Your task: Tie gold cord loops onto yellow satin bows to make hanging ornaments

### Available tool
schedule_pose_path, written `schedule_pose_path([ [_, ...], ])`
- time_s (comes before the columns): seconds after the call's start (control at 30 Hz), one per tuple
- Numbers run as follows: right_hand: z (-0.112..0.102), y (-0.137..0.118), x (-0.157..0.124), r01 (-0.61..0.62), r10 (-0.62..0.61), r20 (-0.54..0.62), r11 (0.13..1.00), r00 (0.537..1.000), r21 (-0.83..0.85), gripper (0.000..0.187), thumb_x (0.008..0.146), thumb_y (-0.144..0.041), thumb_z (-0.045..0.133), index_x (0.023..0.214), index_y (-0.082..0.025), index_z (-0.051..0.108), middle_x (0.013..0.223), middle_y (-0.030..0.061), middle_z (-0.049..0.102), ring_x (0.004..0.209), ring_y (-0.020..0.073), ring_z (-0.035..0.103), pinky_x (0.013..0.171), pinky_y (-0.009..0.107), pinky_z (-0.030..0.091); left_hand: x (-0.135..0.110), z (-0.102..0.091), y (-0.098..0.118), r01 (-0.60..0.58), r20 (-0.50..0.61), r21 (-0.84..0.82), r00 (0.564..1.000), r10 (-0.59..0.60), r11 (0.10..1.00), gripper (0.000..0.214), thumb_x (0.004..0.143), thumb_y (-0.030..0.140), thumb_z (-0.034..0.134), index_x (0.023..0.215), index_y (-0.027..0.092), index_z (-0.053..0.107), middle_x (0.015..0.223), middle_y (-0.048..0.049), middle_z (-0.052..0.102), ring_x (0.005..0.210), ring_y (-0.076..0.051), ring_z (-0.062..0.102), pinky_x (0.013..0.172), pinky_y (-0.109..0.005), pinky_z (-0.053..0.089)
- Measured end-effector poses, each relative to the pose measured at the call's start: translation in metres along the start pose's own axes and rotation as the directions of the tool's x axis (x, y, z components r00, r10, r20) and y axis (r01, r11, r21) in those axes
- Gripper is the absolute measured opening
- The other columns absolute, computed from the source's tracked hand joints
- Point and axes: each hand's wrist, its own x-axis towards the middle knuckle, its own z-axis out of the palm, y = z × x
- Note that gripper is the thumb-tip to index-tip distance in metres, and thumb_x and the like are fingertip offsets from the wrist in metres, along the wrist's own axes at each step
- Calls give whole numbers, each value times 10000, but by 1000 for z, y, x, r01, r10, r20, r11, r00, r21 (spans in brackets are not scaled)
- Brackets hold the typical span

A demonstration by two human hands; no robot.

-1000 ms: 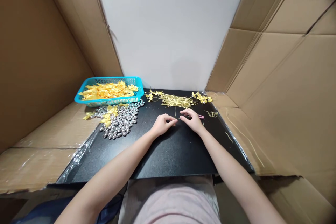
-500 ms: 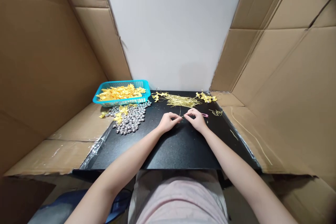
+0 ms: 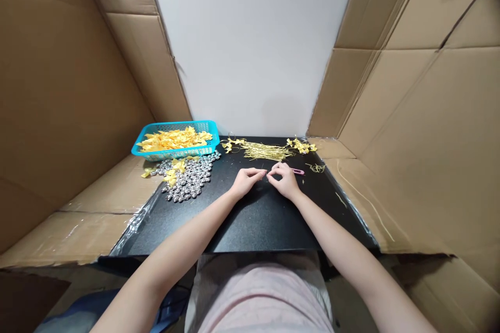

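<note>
Through the head camera, I see my left hand [image 3: 244,182] pinching a thin strand [image 3: 262,166], its visible end pointing near 11 o'clock; my right hand [image 3: 284,181] sits just beside, at 3 o'clock, its grip impossible to tell. Cords [image 3: 266,152] lie at 12 o'clock, long axis 9-to-3, right hand slightly nearer.

Soft, even light fills the middle; the cardboard [image 3: 58,88] dims at upper left. A faint shadow sits on the wall [image 3: 219,52], centre. Pale sheen spreads over the table [image 3: 265,229], lower centre; beads [image 3: 190,183] glint, left of centre. Dark blur clouds the upper-right corner.
</note>
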Motion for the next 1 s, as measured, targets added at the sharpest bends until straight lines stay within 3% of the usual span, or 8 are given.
schedule_pose_path([
  [0.23,-7,-10,1,17,-17,8,1000,1000,-23,166,863,-303,644,770,-166,631,867,20,631,892,184,578,865,396,447,-5,1,7,-34,-7,174,999,36,984,249,928,340,581,1071,143,634,1055,-67,663,902,-187,650,797,-382,558],
  [0.37,-7,-14,1,7,-7,6,1000,1000,-12,118,825,-221,648,714,-184,632,845,30,620,880,197,560,845,388,412,-6,0,11,-62,9,263,998,62,963,240,931,334,577,1072,147,633,1063,-70,662,910,-184,647,808,-387,555],
  [0.67,-2,-4,2,-25,21,64,997,998,68,212,927,-360,583,951,-157,639,1002,45,654,923,175,619,858,391,511,-5,-1,9,-83,51,274,996,71,958,228,925,338,587,1020,138,642,993,-54,670,852,-171,649,776,-367,557],
  [0.83,-1,5,4,-90,75,110,986,991,137,259,935,-350,580,1100,-154,613,1083,64,647,925,178,641,811,378,553,-3,-1,6,-47,8,194,999,47,980,240,927,342,582,1030,133,639,997,-53,668,859,-177,651,772,-368,558],
  [1.0,1,9,4,-109,66,218,975,974,192,267,930,-343,592,1109,-146,613,1083,64,652,920,178,650,804,379,562,-1,-1,2,-19,9,91,1000,18,996,254,927,344,584,1053,129,632,1000,-54,667,847,-175,654,751,-360,564],
])
